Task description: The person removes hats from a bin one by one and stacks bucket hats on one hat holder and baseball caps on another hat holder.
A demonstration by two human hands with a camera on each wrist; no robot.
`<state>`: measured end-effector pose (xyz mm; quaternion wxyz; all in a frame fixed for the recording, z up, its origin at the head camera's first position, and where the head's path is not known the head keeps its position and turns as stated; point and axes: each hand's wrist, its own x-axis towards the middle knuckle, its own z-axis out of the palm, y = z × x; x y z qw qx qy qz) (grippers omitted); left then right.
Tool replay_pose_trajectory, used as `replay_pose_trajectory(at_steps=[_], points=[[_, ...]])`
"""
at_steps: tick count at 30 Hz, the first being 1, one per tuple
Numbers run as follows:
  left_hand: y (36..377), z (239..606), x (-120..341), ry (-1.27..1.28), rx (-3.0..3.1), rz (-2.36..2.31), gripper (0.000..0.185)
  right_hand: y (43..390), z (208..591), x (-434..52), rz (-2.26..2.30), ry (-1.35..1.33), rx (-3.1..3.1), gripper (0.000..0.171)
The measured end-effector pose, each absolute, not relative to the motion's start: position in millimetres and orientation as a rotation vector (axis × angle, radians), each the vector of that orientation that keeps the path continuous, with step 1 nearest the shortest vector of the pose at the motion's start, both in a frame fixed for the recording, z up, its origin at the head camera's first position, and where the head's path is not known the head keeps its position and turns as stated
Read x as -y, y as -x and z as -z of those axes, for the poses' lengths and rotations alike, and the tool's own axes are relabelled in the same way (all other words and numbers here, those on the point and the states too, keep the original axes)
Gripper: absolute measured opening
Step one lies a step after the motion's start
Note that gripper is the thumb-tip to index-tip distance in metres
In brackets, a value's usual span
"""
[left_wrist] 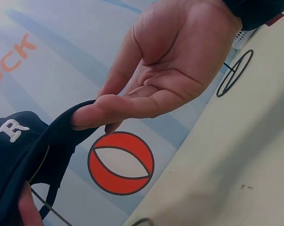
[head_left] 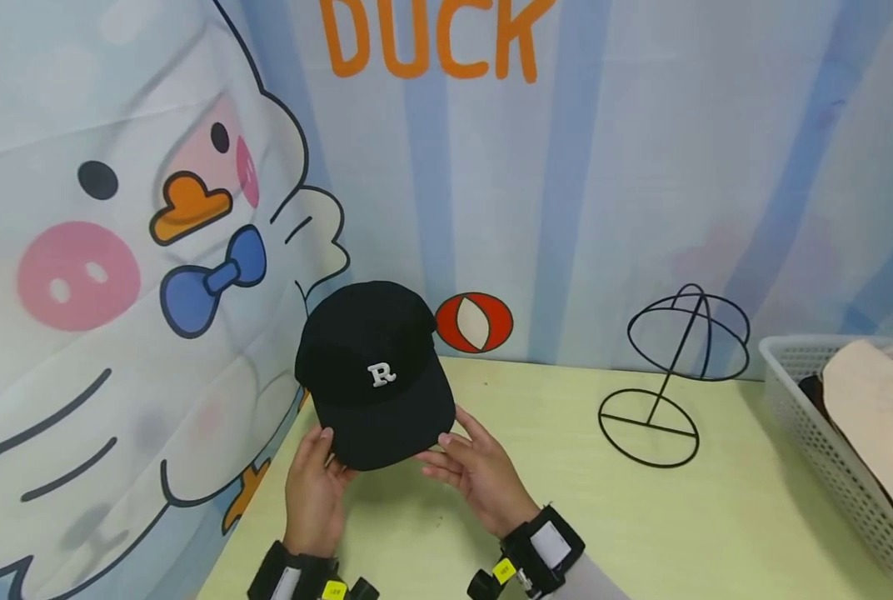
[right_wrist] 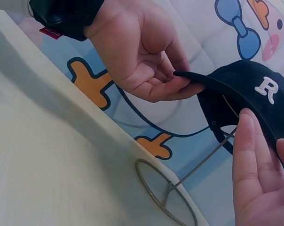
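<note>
A black cap (head_left: 375,375) with a white R sits on a wire stand (right_wrist: 203,160), close to the duck backdrop. The stand is hidden under the cap in the head view. My left hand (head_left: 311,479) pinches the brim's left edge between thumb and fingers, as the right wrist view shows (right_wrist: 146,61). My right hand (head_left: 472,467) holds the brim's right corner; its thumb lies on the edge with fingers beneath (left_wrist: 146,89). In the right wrist view its straight fingers (right_wrist: 250,165) lie against the underside of the brim.
An empty black wire hat stand (head_left: 669,379) stands to the right on the pale green table (head_left: 641,517). A white mesh basket (head_left: 806,417) with beige and dark fabric is at the far right edge. The printed backdrop (head_left: 117,250) hangs close behind and on the left.
</note>
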<state>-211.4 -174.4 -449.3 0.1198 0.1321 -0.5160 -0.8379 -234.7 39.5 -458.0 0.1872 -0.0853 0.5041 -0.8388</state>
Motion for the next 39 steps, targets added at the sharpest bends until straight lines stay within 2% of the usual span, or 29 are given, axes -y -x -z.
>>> replay_pose_trajectory(at_steps=[6,30,39], points=[[214.5,451.6,166.4,-0.377,1.518,2.424,0.012,233.5,463.0,-43.6,2.38,0.208,-1.419,0.067],[213.6,456.4,172.1,-0.466,1.525,2.372,0.016,234.1,478.0,-35.7,2.334,0.162,-1.471,0.063],[214.0,461.4,173.6,-0.492,1.641,2.326,0.043,234.2,482.7,-31.7,2.318,0.147,-1.513,0.072]])
